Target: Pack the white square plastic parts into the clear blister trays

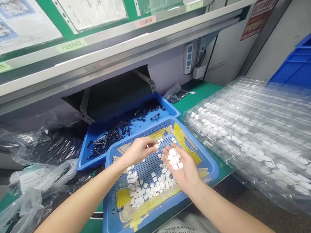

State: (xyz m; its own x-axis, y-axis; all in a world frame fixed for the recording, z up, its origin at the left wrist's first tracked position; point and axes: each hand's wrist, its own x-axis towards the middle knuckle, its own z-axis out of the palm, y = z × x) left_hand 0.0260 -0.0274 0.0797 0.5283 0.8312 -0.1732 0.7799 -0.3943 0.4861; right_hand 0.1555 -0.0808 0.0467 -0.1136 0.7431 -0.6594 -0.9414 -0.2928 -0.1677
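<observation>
Over a blue perforated basket (211, 168), my left hand (139, 149) pinches a white rounded-square piece (156, 146) between thumb and fingertips. Palm up to the right of it, my right hand (186, 168) cups a small heap of white square pieces (174, 158), its fingers slightly curled. The two hands are close but apart. Many more loose white pieces (138, 194) lie on the basket floor, thickest along the near side. Yellow tape and torn paper labels line the basket walls.
Behind the basket is a blue tray (143, 124) with thin black parts (116, 134). Stacked clear plastic trays (255, 129) with white pieces stand at the right. Plastic bags (43, 181) lie at the left. A metal rail (121, 51) crosses above; a power strip (188, 59) hangs behind.
</observation>
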